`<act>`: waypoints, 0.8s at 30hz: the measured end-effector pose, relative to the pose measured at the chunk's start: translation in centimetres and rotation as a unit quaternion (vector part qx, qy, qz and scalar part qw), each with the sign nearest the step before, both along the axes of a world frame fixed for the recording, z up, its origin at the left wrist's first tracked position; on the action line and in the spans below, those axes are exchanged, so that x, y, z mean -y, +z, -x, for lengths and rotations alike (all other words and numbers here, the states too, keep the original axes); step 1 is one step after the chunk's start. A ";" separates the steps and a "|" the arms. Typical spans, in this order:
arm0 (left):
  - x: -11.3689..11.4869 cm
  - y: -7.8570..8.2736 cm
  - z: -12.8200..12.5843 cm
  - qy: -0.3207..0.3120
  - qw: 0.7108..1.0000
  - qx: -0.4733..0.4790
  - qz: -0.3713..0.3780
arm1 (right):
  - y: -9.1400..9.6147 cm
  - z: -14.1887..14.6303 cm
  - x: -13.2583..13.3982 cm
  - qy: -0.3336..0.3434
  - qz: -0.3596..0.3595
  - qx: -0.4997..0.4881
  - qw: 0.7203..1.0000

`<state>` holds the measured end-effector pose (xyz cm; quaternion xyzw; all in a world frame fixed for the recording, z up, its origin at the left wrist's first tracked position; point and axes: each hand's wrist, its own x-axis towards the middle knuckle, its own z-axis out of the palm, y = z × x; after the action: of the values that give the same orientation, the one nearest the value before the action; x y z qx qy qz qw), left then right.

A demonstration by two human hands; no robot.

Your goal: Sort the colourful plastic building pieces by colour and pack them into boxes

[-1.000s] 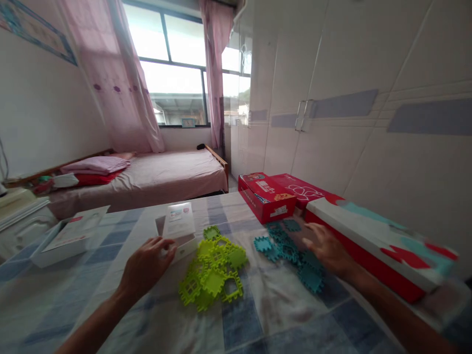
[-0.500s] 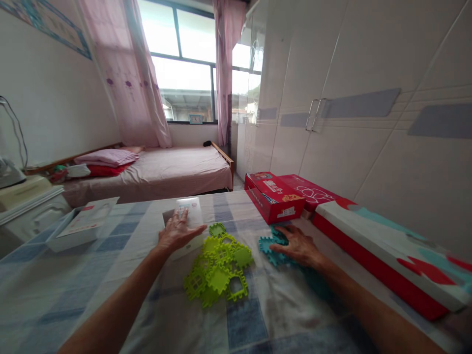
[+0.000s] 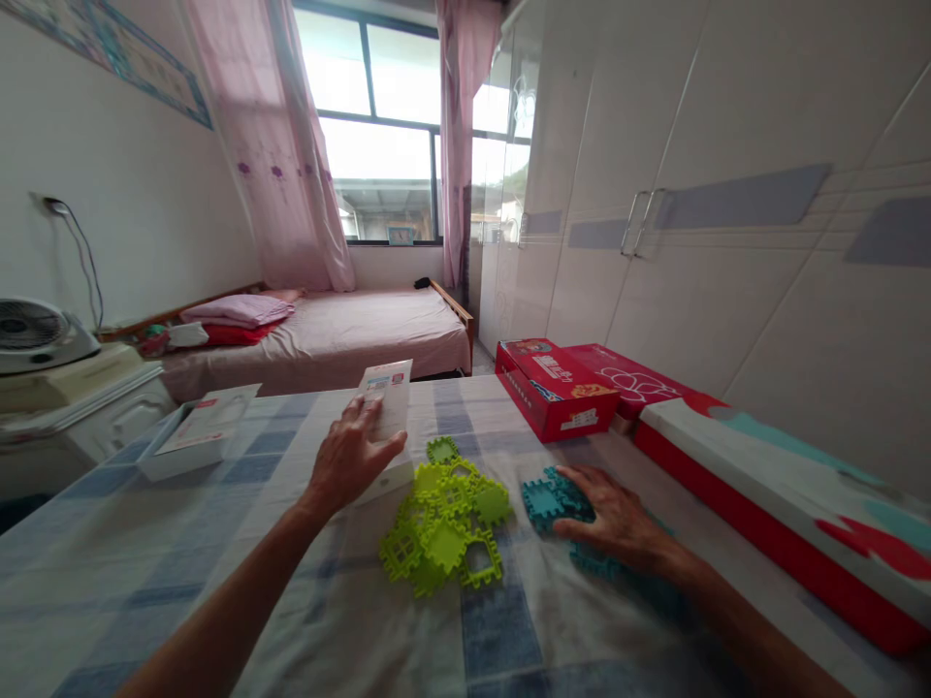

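Observation:
My left hand (image 3: 352, 454) lies over a white box (image 3: 393, 412) with a raised lid flap; its fingers rest on the box and the thumb is stretched out to the right. My right hand (image 3: 615, 519) is spread over teal interlocking plastic tiles (image 3: 545, 499), thumb and fingers apart, touching them. The palm hides some of these tiles, and more teal ones show beneath the wrist. Between the two hands is a loose heap of lime-green interlocking plastic tiles (image 3: 443, 543), some solid and some with window-like openings.
A second white open box (image 3: 181, 460) sits at the table's left. Along the right side are a red printed box (image 3: 557, 388), a flatter red box (image 3: 626, 373) and a long white-and-red box (image 3: 786, 494). A checked cloth (image 3: 501, 640) covers the table; a bed (image 3: 364, 330) stands beyond.
The view has swung slightly left. The white box's flap under my left hand stands higher. My right hand has drawn back a little over the teal tiles, and its thumb is farther from the fingers.

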<state>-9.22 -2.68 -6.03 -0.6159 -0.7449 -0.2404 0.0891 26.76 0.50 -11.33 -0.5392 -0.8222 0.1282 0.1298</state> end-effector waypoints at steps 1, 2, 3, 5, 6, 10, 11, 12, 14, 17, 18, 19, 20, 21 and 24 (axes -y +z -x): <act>0.1 0.2 -0.7 -0.016 1.000 -0.010 -0.003 | -0.1 0.1 0.3 0.008 -0.007 0.007 1.000; 0.0 0.3 -1.6 -0.029 0.999 -0.022 -0.003 | -0.3 0.3 0.6 0.010 -0.017 0.014 1.000; -0.3 0.2 -2.7 -0.041 0.999 -0.035 -0.001 | -0.4 0.5 0.8 0.005 -0.028 0.018 0.999; -1.6 -0.1 -5.3 -0.058 0.997 -0.050 0.010 | -0.5 0.9 1.0 -0.011 -0.053 0.022 0.998; -2.4 -0.4 -6.5 -0.065 0.996 -0.051 0.017 | -0.5 1.0 1.1 -0.020 -0.066 0.021 0.997; -5.3 -1.8 -9.9 -0.074 0.995 -0.022 0.061 | -0.3 0.9 0.7 -0.034 -0.097 0.012 0.995; -5.6 -2.1 -10.0 -0.075 0.994 -0.016 0.077 | -0.2 0.8 0.5 -0.035 -0.097 0.005 0.995; -5.5 -2.4 -9.8 -0.074 0.993 -0.016 0.091 | -0.2 0.7 0.4 -0.037 -0.095 -0.004 0.995; -4.7 -2.7 -8.2 -0.068 0.992 -0.038 0.100 | -0.2 0.4 0.1 -0.045 -0.087 -0.022 0.995; -2.3 -2.7 -3.8 -0.002 0.994 -0.093 0.063 | -0.3 0.1 -0.2 -0.071 -0.073 -0.036 0.994; -1.5 -2.5 -2.0 0.041 0.992 -0.105 0.050 | -0.3 0.0 -0.3 -0.077 -0.071 -0.035 0.994; -0.7 -2.4 -0.3 0.081 0.990 -0.109 0.041 | -0.3 0.0 -0.3 -0.079 -0.070 -0.034 0.994; -0.2 -2.2 1.5 0.114 0.987 -0.103 0.042 | -0.3 0.1 -0.2 -0.078 -0.068 -0.031 0.994; 0.3 -2.1 3.0 0.141 0.985 -0.077 0.056 | -0.2 0.1 -0.2 -0.074 -0.066 -0.026 0.995; 0.8 -2.1 6.3 0.149 0.968 0.148 0.135 | -0.1 0.4 0.2 -0.059 -0.059 0.004 0.997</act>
<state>-15.49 -3.48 -8.14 -0.4617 -0.8590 -0.2095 -0.0712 26.33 0.31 -11.40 -0.5784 -0.7958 0.0697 0.1651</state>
